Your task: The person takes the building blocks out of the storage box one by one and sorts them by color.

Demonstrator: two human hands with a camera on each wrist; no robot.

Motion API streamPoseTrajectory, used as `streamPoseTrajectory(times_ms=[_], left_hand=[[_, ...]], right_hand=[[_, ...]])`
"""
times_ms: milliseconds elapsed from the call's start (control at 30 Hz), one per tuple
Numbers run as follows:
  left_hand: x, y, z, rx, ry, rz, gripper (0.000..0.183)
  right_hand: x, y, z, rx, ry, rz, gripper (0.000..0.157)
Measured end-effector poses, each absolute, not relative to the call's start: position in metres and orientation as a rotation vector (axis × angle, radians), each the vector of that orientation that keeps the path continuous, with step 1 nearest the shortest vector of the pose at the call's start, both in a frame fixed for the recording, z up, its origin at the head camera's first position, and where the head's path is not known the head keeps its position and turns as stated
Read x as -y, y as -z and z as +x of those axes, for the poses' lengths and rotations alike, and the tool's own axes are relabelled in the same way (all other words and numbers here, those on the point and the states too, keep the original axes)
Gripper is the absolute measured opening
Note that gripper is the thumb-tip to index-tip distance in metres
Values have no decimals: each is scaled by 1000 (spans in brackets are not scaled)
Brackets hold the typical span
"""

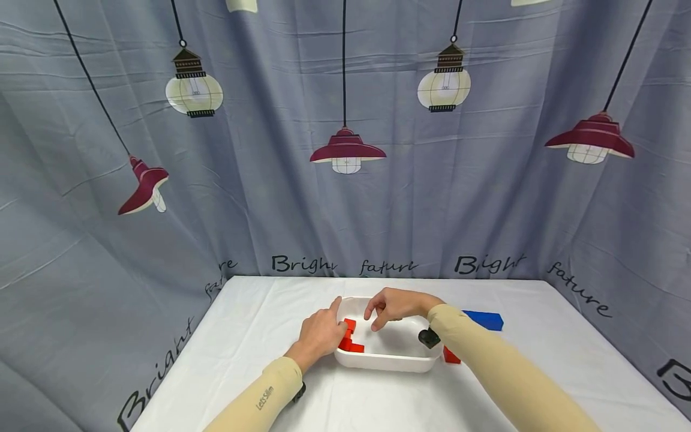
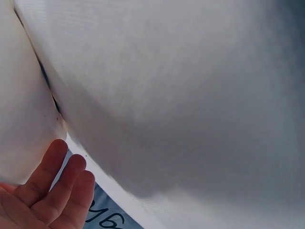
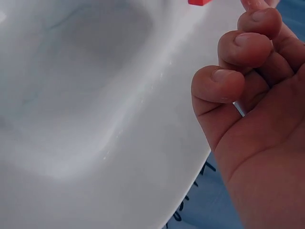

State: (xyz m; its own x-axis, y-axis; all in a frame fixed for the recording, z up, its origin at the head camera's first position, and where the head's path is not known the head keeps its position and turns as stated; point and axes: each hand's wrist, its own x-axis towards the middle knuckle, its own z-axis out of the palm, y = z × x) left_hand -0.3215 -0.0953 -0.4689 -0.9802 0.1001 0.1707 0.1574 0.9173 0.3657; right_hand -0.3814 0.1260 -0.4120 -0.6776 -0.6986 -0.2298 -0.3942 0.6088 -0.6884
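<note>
A white rectangular tub (image 1: 388,363) sits on the table with several red blocks (image 1: 348,343) along its inner left side. My left hand (image 1: 320,333) holds the tub's left wall, thumb over the rim beside the blocks and fingers along the outside. In the left wrist view, three fingers (image 2: 59,188) lie nearly straight against the outer wall. Above the tub's inside hovers my right hand (image 1: 396,305), index finger and thumb apart with nothing between them. Its other fingers (image 3: 243,52) are loosely curled in the right wrist view, over the tub's rim.
To the right of the tub, partly behind the right forearm, is a blue block (image 1: 486,320). Another red piece (image 1: 451,355) lies just outside the tub's right end. A white cloth (image 1: 259,324) covers the table, and a grey-blue curtain (image 1: 281,198) hangs behind it.
</note>
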Motion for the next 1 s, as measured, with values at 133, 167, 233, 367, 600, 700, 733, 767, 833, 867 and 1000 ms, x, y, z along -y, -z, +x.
streamPoseTrajectory(times_ms=[133, 167, 233, 367, 600, 700, 733, 767, 833, 867, 1000], left_hand=[[95, 470, -321, 2938, 573, -181, 64], [95, 470, -321, 2942, 575, -176, 65], [95, 471, -321, 2946, 580, -171, 65], [94, 473, -321, 2947, 580, -177, 65], [95, 472, -324, 2911, 556, -209, 64], [95, 472, -323, 2917, 565, -205, 63], [95, 472, -323, 2920, 568, -205, 63], [95, 472, -323, 2923, 572, -205, 63], [95, 471, -323, 2926, 577, -205, 63], [95, 471, -323, 2926, 579, -205, 63], [96, 471, -323, 2923, 573, -202, 64]], right_hand=[[-119, 415, -380, -2325, 837, -855, 31], [-118, 416, -379, -2323, 828, -857, 31], [-115, 419, -378, -2316, 807, -866, 31], [-110, 426, -375, -2290, 774, -897, 33], [-103, 431, -377, -2274, 730, -938, 32], [-100, 435, -378, -2283, 698, -955, 31], [-100, 436, -378, -2280, 693, -957, 30], [-99, 437, -378, -2277, 693, -958, 30], [-97, 440, -378, -2263, 704, -959, 28], [-97, 440, -378, -2258, 709, -960, 27], [-94, 443, -377, -2250, 727, -954, 24]])
